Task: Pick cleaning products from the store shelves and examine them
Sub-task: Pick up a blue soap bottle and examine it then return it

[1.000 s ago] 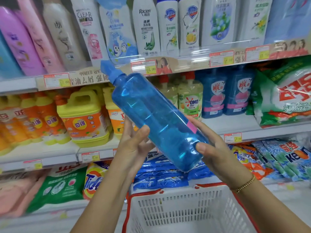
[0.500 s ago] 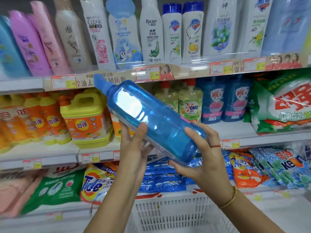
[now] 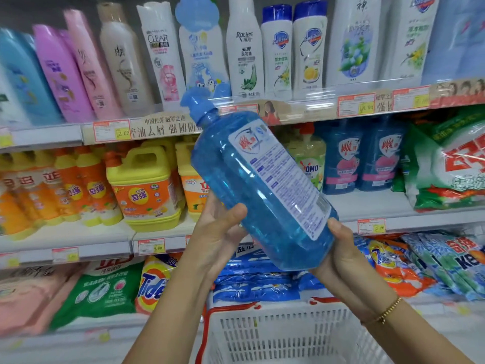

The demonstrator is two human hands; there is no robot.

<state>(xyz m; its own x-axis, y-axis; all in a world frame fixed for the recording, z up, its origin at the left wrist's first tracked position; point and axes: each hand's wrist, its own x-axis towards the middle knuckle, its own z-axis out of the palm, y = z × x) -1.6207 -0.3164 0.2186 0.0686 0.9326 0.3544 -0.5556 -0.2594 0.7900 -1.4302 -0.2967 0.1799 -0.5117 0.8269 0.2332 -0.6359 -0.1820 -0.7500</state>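
Probably heavy, stiff and slick, the bottle (image 3: 252,195) mid-frame suits this hold: left hand (image 3: 217,232) gripping its side, right hand (image 3: 341,249) cupping its base.

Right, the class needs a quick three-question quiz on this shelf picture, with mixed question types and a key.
1. True or false: the left hand and right hand both hold the blue bottle.
2. The bottle's pump top points: A) up-left, B) down-right, C) straight down?
3. Fill in: below the hands stands a white ____.
Key: 1 true; 2 A; 3 basket.
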